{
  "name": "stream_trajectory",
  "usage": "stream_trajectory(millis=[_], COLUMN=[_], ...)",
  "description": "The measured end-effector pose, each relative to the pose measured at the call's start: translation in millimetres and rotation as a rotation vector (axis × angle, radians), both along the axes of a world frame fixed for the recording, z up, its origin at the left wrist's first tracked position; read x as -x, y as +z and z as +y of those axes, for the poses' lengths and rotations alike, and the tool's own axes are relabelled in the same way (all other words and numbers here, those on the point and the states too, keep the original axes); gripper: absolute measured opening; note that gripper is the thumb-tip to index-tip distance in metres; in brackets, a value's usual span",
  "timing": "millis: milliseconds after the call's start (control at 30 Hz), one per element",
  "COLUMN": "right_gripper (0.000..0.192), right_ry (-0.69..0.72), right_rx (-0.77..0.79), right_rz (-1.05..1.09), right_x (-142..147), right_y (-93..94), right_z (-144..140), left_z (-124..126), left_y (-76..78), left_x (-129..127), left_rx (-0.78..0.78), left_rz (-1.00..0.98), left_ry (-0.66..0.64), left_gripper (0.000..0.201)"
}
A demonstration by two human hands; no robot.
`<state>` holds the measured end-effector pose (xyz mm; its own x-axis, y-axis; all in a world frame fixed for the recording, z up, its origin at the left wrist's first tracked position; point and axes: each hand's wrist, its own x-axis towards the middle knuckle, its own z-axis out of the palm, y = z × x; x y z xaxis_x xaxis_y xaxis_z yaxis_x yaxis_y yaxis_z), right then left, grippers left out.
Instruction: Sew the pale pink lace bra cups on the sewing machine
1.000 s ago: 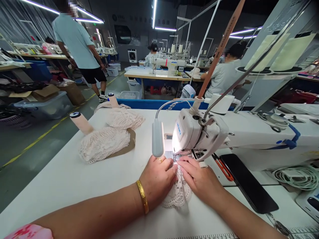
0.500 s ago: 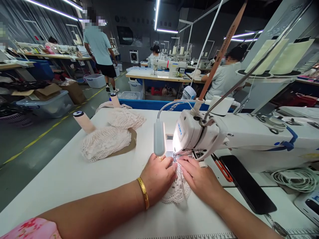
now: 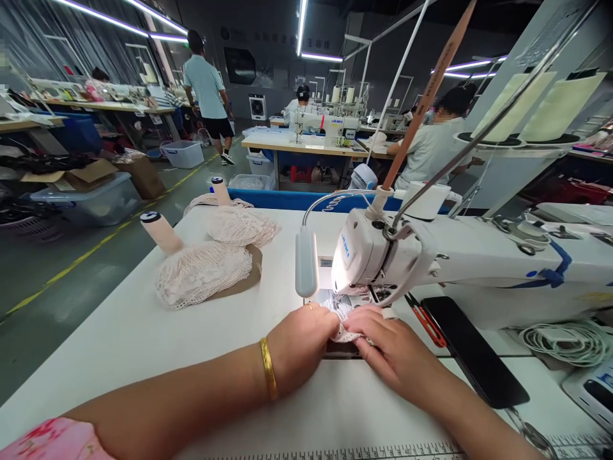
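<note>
Head view: both hands meet at the front of a white sewing machine (image 3: 383, 259) on a white counter (image 3: 143, 332). The left hand (image 3: 304, 342), with a gold bangle (image 3: 268, 369) on its wrist and a ring on one finger, is curled with its fingertips pressed onto a small piece of pale lace (image 3: 342, 319). The right hand (image 3: 390, 342) lies just beside it, fingers bent and pinching the same lace from the other side, so the two hands are together with the fabric clamped between them. The lace sits right under the machine's head, by the needle area, lit by a small lamp (image 3: 306, 263) on a bendy neck that hangs just left of the head. Only a little of the lace shows between the fingers.

Further left on the counter lie two heaps of pinkish lace pieces (image 3: 204, 273) on brown paper, with two thread cones (image 3: 160, 231) lying near them. To the right of the hands a dark phone (image 3: 474, 350) lies flat, with orange-handled snips (image 3: 424, 318) just beside it and a coiled white cable (image 3: 567, 338) beyond. A ruler strip (image 3: 383, 450) runs along the near edge. In the background a person in a light blue shirt (image 3: 205, 86) walks the aisle, and others sit at machines
</note>
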<state>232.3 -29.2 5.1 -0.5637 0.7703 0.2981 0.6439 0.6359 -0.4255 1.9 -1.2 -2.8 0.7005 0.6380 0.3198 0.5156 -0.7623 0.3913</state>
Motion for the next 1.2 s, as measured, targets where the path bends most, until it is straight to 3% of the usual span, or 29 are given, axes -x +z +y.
stream_trajectory(millis=[167, 267, 600, 833, 1067, 1200], right_gripper=[0.025, 0.031, 0.030, 0.030, 0.029, 0.026], right_ry=[-0.266, -0.331, -0.325, -0.321, -0.291, -0.153], right_rx=[-0.053, -0.111, -0.230, -0.234, -0.160, -0.142], right_rz=[0.172, 0.240, 0.275, 0.281, 0.220, 0.121], right_x=[8, 14, 18, 16, 14, 8], right_y=[-8.2, -9.9, -7.8, -10.4, -9.0, -5.7], right_z=[5, 7, 6, 6, 3, 1], left_z=[18, 24, 30, 28, 20, 12], left_y=[1.8, 2.9, -3.0, 2.3, 5.4, 2.4], left_x=[-10, -12, -11, -11, -10, -8], left_rx=[0.188, 0.253, 0.330, 0.559, 0.507, 0.319], left_rz=[-0.115, -0.092, -0.176, -0.309, -0.334, -0.315], left_ry=[0.097, 0.107, 0.100, 0.095, 0.112, -0.001], left_gripper=[0.013, 0.013, 0.017, 0.017, 0.020, 0.022])
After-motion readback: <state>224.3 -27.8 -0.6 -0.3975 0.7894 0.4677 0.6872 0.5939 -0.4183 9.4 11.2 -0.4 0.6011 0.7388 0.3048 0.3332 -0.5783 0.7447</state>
